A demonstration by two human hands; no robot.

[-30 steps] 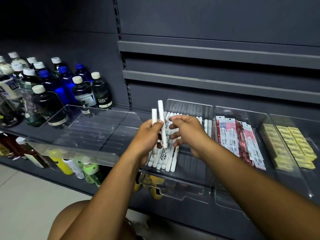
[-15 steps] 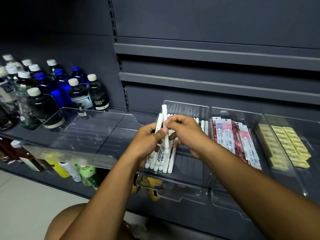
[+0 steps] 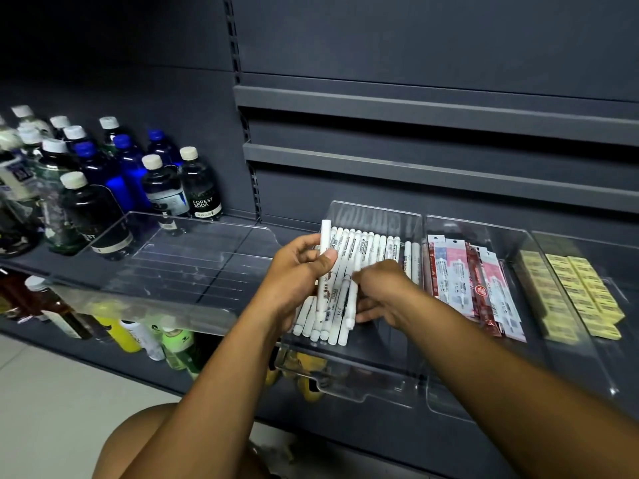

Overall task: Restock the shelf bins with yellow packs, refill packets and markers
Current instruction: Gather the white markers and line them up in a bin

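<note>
Three clear bins (image 3: 461, 225) are lined up on the dark grey shelf (image 3: 294, 228): markers (image 3: 377, 247) in the left bin (image 3: 373, 209), refill packets (image 3: 460, 278) in the middle, yellow packs (image 3: 581, 288) at the right. One marker (image 3: 325, 243) is gripped upright by the left hand (image 3: 297, 271); a second marker (image 3: 351, 302) is pinched in the curled fingers of the right hand (image 3: 383, 295), above the left bin. Bottles (image 3: 162, 188) are stocked at the shelf's left, with pale floor (image 3: 52, 392) below.
</note>
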